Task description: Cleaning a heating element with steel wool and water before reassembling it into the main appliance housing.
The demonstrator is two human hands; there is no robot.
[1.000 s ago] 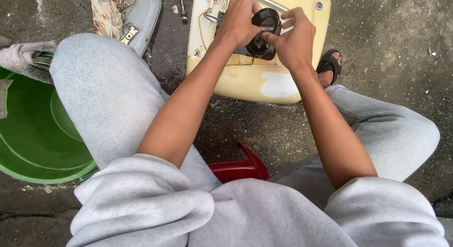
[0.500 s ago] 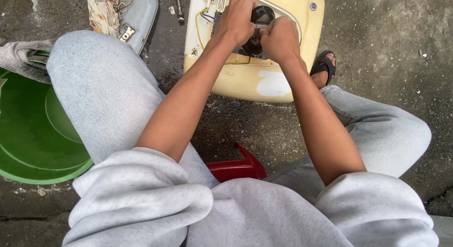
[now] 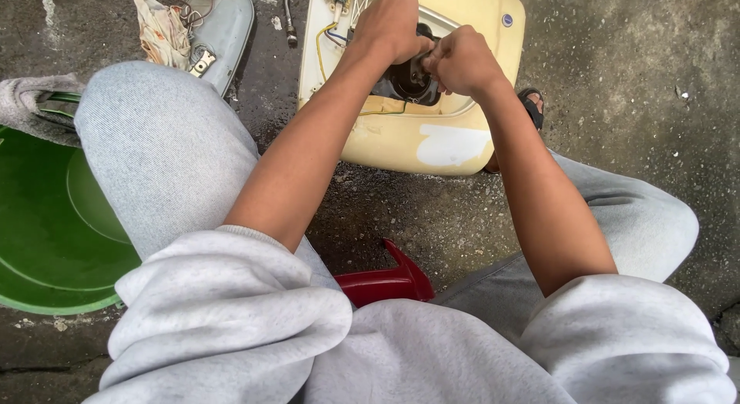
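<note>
Both hands close their grip on one thing: the left hand [image 3: 393, 26] wraps over the top of a black round part [image 3: 407, 79] and the right hand [image 3: 462, 61] pinches its right edge, fingers pressed together on it. That part sits in the opening of a cream-yellow plastic housing [image 3: 432, 142], directly under the grip, so nothing lies between hands and part; the two hands meet over it and neither is clearly nearer. The housing lies flat on the wet concrete floor [image 3: 632, 95], its long axis running away from the person, with thin yellow and blue wires [image 3: 327, 42] just left of the grip. Toward the person from the grip, a pale whitish patch [image 3: 453, 146] marks the housing's near edge; up and right of the grip sits a small round blue badge [image 3: 506, 20]. Far left of the grip stands a green plastic basin [image 3: 46, 242], with a grey cloth [image 3: 31, 103] on its rim. A grey cover [image 3: 223, 26] holding a rag [image 3: 162, 30] lies left. A red plastic stool [image 3: 385, 281] shows between the knees.
</note>
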